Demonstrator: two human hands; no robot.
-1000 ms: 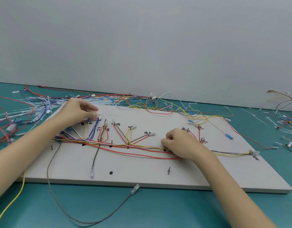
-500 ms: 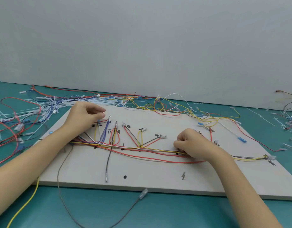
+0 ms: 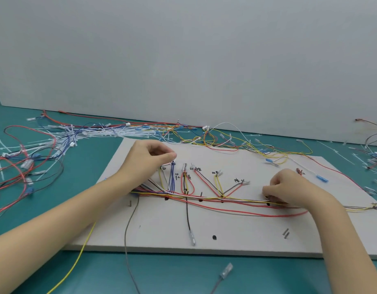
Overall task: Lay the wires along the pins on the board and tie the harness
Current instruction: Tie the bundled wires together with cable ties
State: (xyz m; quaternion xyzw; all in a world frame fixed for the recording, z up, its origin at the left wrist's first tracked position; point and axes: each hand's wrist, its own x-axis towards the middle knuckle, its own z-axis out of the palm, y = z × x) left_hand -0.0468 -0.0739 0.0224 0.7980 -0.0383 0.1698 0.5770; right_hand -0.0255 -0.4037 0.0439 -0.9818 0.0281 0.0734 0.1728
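While the grey wire (image 3: 128, 234) and a yellow wire (image 3: 77, 264) trail off the near edge of the board (image 3: 236, 240) onto the teal surface (image 3: 183, 274), probably waiting their turn, most of the wires are already routed: the main bundle (image 3: 213, 200) runs across the board's middle along the dark pins, with short branches rising to handwritten labels. At the bundle's right part, the right hand (image 3: 289, 188) rests with its fingers curled down, pinching the strands, seemingly to hold them taut. Toward the board's far left corner, the left hand (image 3: 146, 164) arches over a branch end, thumb and fingers pinched together on what looks like the blue wire (image 3: 172, 177), though the contact is partly hidden. Beyond the board's far edge lies a heap of cable ties (image 3: 98, 132) and spare wires
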